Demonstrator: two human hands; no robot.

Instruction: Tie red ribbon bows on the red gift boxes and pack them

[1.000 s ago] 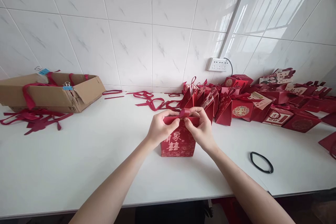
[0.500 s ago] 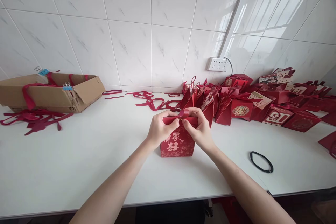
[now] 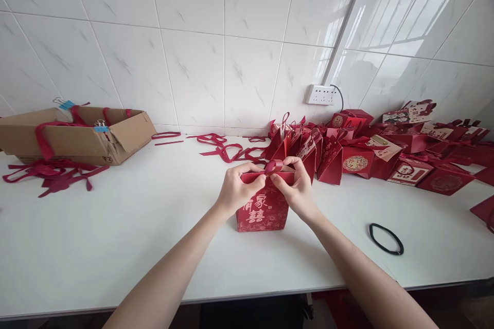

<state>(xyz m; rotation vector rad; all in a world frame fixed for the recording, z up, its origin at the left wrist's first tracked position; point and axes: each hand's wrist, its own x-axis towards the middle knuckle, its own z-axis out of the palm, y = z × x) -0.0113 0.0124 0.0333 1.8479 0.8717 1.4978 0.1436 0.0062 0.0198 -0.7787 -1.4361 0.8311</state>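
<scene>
In the head view, a red gift box [image 3: 263, 218] with pale printed characters stands upright on the white table [image 3: 127, 247], in front of the person. The left hand [image 3: 236, 190] grips its upper left edge: the thumb presses the front panel while the bent fingers [image 3: 247, 167] reach over behind, their tips hidden. The right hand [image 3: 299, 193] pinches the upper right edge likewise, thumb in front, index finger arched over the top with a small gap between. The two thumb tips nearly meet just below a dark red ribbon loop [image 3: 275, 165] rising at the box's top; whether any fingertip touches the ribbon, I cannot tell.
</scene>
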